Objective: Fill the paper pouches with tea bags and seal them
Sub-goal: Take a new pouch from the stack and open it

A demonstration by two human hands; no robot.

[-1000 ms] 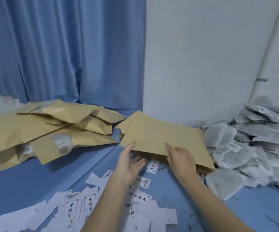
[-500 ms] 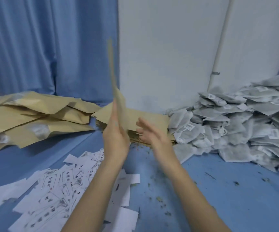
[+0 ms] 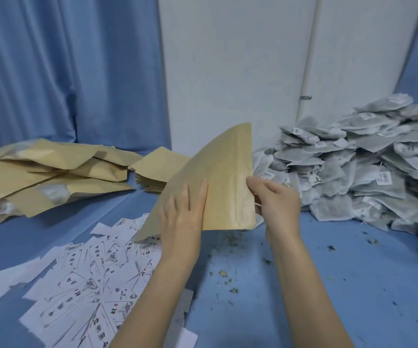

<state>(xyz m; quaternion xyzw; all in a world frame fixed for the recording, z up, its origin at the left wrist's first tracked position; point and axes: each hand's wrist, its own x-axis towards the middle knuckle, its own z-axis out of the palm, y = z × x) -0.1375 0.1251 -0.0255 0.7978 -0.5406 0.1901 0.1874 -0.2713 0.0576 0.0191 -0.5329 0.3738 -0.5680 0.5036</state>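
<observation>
The left hand (image 3: 181, 212) lies flat against the near face of a brown paper pouch (image 3: 218, 182), fingers straight and pressed to the paper. The right hand (image 3: 277, 204) pinches the pouch's right edge between thumb and curled fingers; the fingertips behind the paper are hidden. The pouch is held tilted above the blue table (image 3: 328, 285), between the two hands, one corner pointing up; whether its mouth is open cannot be told.

Left to right across the table:

1. A loose heap of filled pouches (image 3: 47, 172) lies at the far left, cut off by the frame edge. Pale window patches show on some; their contents are not discernible.
2. White printed labels (image 3: 82, 280) are scattered at the near left, partly covered by the left forearm. They carry black characters and small red marks, too blurred to read.
3. A flat stack of empty pouches (image 3: 157, 169) sits behind the held pouch, which partly hides it.
4. Loose tea crumbs (image 3: 224, 273) dot the table between the forearms.
5. A pile of tea bags (image 3: 358, 172) fills the right side and runs out of frame. Their small white tags carry print too small to read.
</observation>
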